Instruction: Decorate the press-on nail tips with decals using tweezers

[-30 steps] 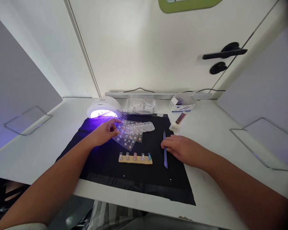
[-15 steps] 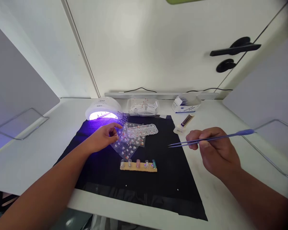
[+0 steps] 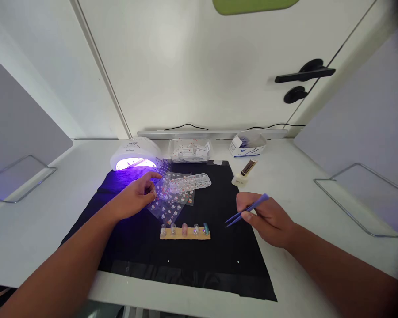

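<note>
My right hand (image 3: 268,221) grips a pair of blue tweezers (image 3: 248,209) whose tips point left over the black mat, right of the nail strip. My left hand (image 3: 137,194) rests by the left edge of the clear nail sticker sheets (image 3: 167,210), index finger stretched out and thumb apart from it; whether it touches the sheet I cannot tell. On those sheets lies a clear plastic case (image 3: 192,182) of small pieces. A tan strip (image 3: 185,236) nearer me bears several nail tips, among them a pink one (image 3: 185,229) and a teal one (image 3: 206,228).
A lit nail lamp (image 3: 135,150) stands at the back left. Along the back are a clear tub (image 3: 190,151) of packets and an alcohol pads box (image 3: 247,145). A polish bottle (image 3: 243,173) stands by the right edge of the black mat (image 3: 219,247). Two tiny white bits lie near its front.
My right hand has come left and lower with the tweezers, which are now tilted more steeply. My left hand stays by the sticker sheets. The whole view has shifted slightly.
</note>
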Available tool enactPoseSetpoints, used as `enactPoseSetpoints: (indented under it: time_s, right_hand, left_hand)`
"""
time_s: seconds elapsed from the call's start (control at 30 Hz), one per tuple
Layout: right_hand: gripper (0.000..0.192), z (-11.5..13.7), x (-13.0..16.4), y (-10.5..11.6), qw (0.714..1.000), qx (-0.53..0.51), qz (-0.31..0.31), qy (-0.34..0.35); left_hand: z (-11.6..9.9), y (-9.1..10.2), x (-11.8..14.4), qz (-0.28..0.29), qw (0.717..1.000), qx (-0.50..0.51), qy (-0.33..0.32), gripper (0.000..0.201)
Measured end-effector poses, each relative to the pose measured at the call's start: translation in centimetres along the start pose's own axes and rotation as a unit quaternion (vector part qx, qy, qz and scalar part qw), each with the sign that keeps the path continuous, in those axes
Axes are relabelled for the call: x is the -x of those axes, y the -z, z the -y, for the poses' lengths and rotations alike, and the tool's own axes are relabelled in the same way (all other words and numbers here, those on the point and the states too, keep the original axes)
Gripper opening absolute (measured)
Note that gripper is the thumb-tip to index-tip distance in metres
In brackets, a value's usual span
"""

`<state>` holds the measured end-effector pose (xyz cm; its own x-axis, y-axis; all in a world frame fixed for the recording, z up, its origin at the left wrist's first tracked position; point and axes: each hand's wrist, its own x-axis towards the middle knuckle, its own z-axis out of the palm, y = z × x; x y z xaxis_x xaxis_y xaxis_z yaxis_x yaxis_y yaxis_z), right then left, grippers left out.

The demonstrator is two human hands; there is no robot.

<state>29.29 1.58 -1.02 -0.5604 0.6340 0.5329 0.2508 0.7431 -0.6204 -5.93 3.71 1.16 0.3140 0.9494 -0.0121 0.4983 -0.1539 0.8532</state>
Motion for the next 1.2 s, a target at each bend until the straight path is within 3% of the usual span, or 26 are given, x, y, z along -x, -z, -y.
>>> enactPoseSetpoints:
  time_s: [0.23,0.37,0.53,0.67,0.83,1.07,1.2]
  right_hand:
    - [0.011,0.3,-0.3,-0.1,0.997,0.053,0.051,-0.005]
    - [0.011,0.5,-0.2,0.0,0.992,0.072,0.094,-0.039]
    - [0.018,0.4,0.0,0.2,0.979,0.054,0.141,-0.135]
    - [0.023,-0.3,-0.1,0.6,0.979,-0.037,0.046,-0.194]
    - [0.034,-1.2,-0.7,0.5,0.974,-0.058,-0.073,-0.207]
    - [0.029,1.0,-1.9,0.5,0.973,-0.083,-0.154,-0.152]
    - [0.023,3.1,-2.7,0.3,0.964,-0.134,-0.207,-0.101]
  left_hand:
    - [0.1,-0.3,0.2,-0.024,1.0,0.014,-0.004,0.042]
    - [0.5,-0.7,0.0,0.02,1.0,0.013,0.015,0.05]
    - [0.6,-0.3,0.3,0.058,0.997,0.006,0.04,0.064]
    - [0.8,-0.1,0.2,0.07,0.996,0.02,0.05,0.061]
    - [1.9,-1.1,-0.9,0.045,0.997,0.027,0.055,0.029]
    - [2.3,-1.6,-1.8,0.032,0.996,0.07,0.041,0.032]
    - [2.0,-0.3,-1.4,-0.039,0.99,0.133,0.02,0.033]
